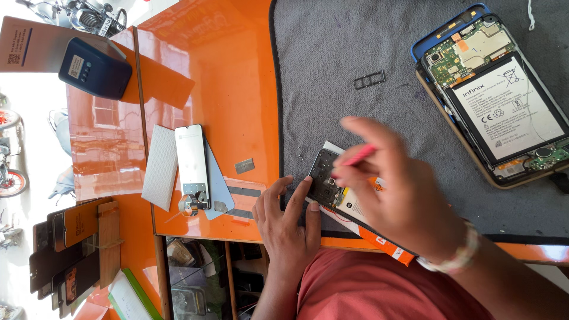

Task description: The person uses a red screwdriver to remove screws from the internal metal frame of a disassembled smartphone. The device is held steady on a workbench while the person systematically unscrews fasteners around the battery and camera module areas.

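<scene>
An opened phone [325, 178] with its back off lies on a grey mat [355, 47] near the front edge, showing a dark board cover and an orange-edged battery. My left hand [288, 220] rests on the phone's near end, with its fingertips pressing the frame. My right hand [398, 188], blurred and wearing a pale bracelet, holds a thin pink-handled tool [359, 155] whose tip is over the phone's board.
A second opened phone [501, 104] with a white battery lies on a blue case at the back right. A small card tray [369, 79] sits on the mat. A loose screen [191, 160], white foam sheet [160, 167], blade [244, 166] and dark blue box [95, 68] lie on the orange table [237, 89]. Phones stand in a rack [65, 249].
</scene>
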